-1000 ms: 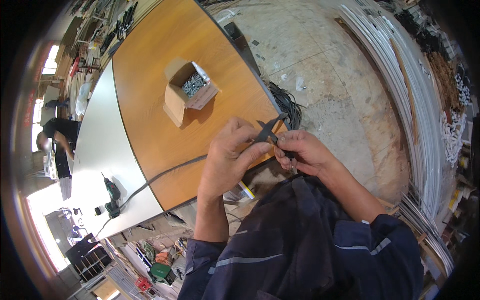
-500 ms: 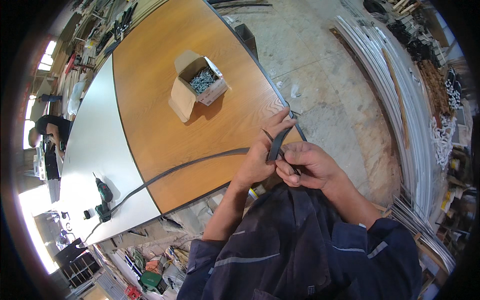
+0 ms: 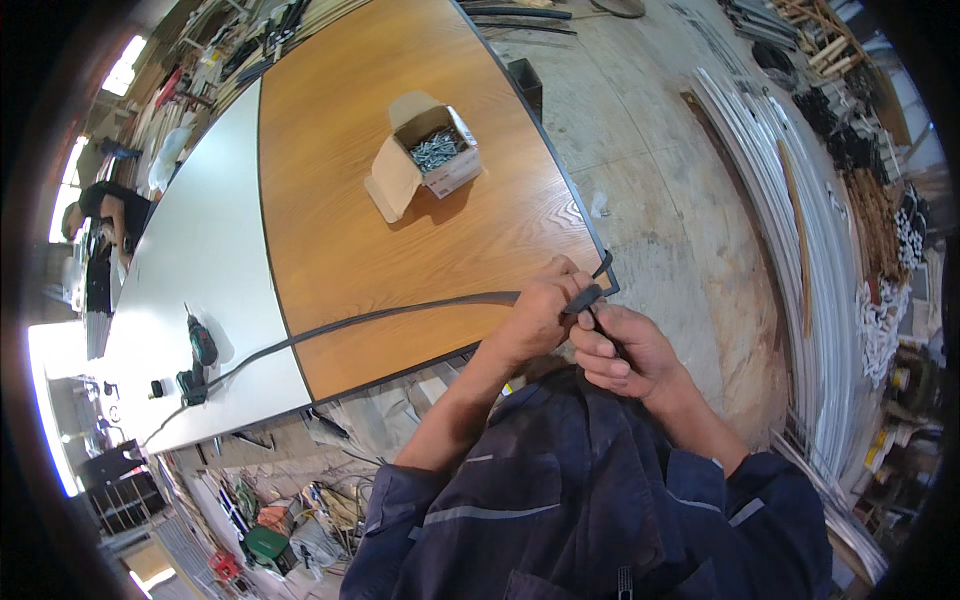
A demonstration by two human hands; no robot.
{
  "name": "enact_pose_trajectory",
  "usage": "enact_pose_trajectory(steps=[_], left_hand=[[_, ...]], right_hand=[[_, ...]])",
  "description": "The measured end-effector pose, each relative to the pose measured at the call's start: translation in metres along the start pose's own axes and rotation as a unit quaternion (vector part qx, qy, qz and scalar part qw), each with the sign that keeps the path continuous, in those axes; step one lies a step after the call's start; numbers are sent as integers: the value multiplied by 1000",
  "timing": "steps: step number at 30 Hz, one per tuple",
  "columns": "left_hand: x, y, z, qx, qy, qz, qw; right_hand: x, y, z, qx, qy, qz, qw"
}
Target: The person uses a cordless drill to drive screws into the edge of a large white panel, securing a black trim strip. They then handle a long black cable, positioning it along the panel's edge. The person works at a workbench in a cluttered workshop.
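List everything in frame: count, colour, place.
Black edging strip: 1, black, across the wood panel to its near corner, end in both hands.
Wood panel: 1, orange-brown, centre.
White panel: 1, white-grey, left of the wood panel.
Cardboard box: 1, tan, open, on the wood panel, holds grey screws.
Cordless drill: 1, green-black, on the white panel.
White profiles: a stack, count unclear, on the floor at right.
Another person: 1, dark clothes, far left.
Left hand: grips the strip at the corner.
Right hand: grips the strip end.
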State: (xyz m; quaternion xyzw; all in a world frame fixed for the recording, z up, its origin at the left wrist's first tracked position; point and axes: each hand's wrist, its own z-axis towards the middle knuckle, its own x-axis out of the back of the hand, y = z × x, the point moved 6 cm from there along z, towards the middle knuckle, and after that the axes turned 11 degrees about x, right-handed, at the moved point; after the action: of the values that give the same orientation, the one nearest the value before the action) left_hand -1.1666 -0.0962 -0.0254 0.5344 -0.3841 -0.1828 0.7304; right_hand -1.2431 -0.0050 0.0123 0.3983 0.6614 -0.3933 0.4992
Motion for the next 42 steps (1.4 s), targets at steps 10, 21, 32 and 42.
enact_pose_trajectory(steps=[10, 21, 32, 42], left_hand=[[2, 10, 12, 0, 38, 87, 995], [22, -4, 19, 172, 78, -148, 971], [38, -2, -11, 194, 146, -150, 958], [400, 71, -155, 305, 127, 584, 741]], right_hand=[[-4, 8, -36, 66, -25, 162, 984], [65, -179, -93, 416, 78, -288, 859], [72, -59, 43, 103, -39, -646, 755], [80, -145, -22, 190, 119, -538, 812]])
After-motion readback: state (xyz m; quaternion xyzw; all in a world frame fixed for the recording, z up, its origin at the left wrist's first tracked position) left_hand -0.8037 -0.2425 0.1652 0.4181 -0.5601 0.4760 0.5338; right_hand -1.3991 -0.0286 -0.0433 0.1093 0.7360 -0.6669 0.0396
